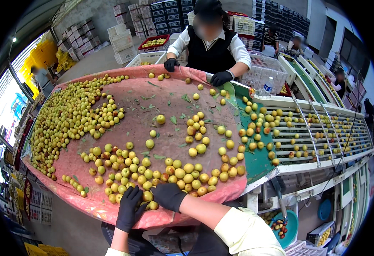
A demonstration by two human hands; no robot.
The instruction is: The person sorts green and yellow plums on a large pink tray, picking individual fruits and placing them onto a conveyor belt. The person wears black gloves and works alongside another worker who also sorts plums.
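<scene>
Many round yellow-green fruits, some with red-brown patches, lie on a table covered with pink cloth (161,134). My left hand (130,204), in a dark glove, rests at the near edge with fingers spread beside a few fruits (148,196). My right hand (168,196), also gloved, is bent over the fruits just to the right; its fingertips are partly hidden, so its grip does not show. A dense heap of the fruits (62,124) covers the table's left end. Green leaves (173,120) are scattered over the middle.
Across the table stands a person, black-gloved hands (221,78) on its far edge. At right, a green chute (257,160) leads to a metal roller conveyor (324,134) carrying fruits. A teal basin (291,224) sits below it. Stacked crates (121,41) and other people are farther back.
</scene>
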